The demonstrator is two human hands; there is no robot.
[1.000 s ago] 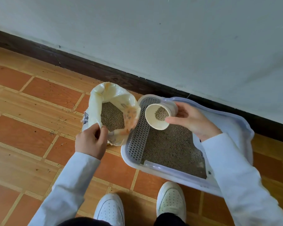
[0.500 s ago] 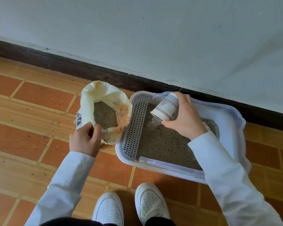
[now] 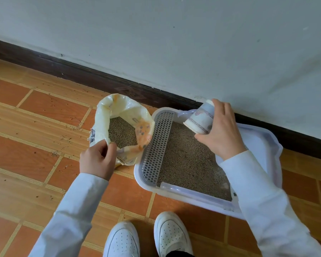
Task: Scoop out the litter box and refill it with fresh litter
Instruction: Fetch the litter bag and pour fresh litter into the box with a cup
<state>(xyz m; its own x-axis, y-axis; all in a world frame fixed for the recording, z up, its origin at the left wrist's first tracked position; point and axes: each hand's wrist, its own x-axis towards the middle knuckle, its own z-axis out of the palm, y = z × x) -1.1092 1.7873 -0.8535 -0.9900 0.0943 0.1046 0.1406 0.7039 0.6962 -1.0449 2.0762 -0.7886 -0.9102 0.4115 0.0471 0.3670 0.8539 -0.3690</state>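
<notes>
A white litter box [image 3: 183, 196] stands on the tiled floor by the wall, holding grey-brown litter [image 3: 185, 160] and a grey perforated grid [image 3: 157, 145] along its left side. My right hand [image 3: 221, 132] grips a patterned paper cup [image 3: 200, 117], tipped mouth-down over the far part of the litter. To the left an open yellow litter bag [image 3: 119, 110] stands upright, with litter visible inside. My left hand [image 3: 97, 158] pinches the bag's near rim.
A dark baseboard [image 3: 82, 75] and a pale wall run behind the box. Loose litter grains [image 3: 63, 138] are scattered on the orange tiles to the left. My two white shoes [image 3: 146, 236] stand just in front of the box.
The cup, held level with litter inside over the box, has been turned over and its litter has poured out. My left hand has kept hold of the bag rim.
</notes>
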